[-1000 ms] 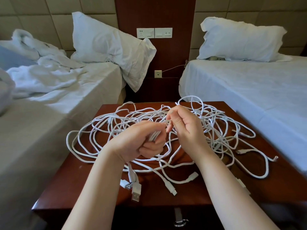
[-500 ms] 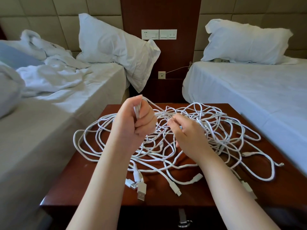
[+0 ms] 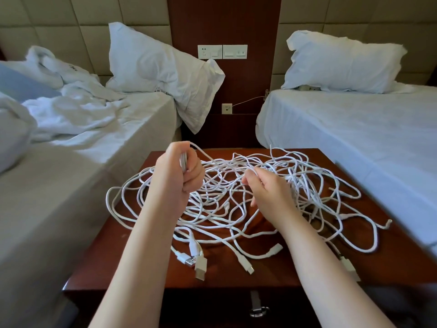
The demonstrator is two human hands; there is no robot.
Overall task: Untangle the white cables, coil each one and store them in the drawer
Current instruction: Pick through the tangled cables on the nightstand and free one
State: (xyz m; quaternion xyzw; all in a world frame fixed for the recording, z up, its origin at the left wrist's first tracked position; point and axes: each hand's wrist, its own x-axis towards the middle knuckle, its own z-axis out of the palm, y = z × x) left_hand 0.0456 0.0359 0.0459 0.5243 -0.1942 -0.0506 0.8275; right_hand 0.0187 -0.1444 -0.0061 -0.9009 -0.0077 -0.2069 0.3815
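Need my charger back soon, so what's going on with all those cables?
A person is working through a tangle of white cables on the nightstand. The left hand grips a bunch of strands lifted above the pile, while the right hand pinches a strand in the middle of it. No cable is coiled yet, several plugs lie loose near the front edge, and the drawer below looks shut.

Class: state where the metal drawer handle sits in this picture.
In the head view, the drawer handle is at bottom centre, on the nightstand front just under its top edge, below and right of the USB plugs.
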